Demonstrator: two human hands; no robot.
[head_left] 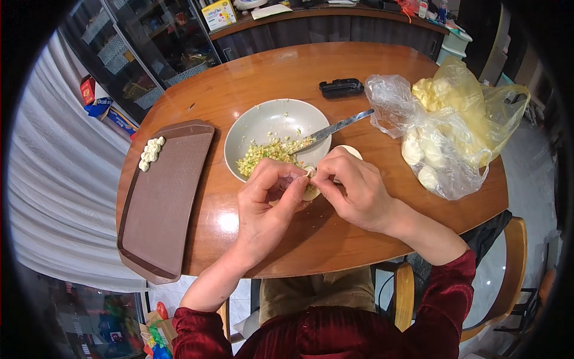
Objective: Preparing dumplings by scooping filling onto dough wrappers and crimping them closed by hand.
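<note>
Between my fingertips is a small dumpling (310, 190), its round wrapper partly pleated at the top and some filling showing. My left hand (271, 197) pinches its left side with thumb and forefinger. My right hand (352, 184) grips the pleated edge from the right. Just beyond my hands stands a white bowl (251, 121) of chopped vegetable filling (264, 155). A flat metal utensil (343, 124) rests in the filling, its end over the bowl's right rim. Pale round wrappers (352, 151) show partly behind my right hand, which hides the rest.
At left lies a brown plastic tray (166, 211) with several small finished dumplings (151, 153) in its far corner. Clear and yellow plastic bags (448, 134) holding pale rounds of dough (428, 152) sit at right. A black plastic case (341, 88) lies on the far side of the wooden table (215, 242).
</note>
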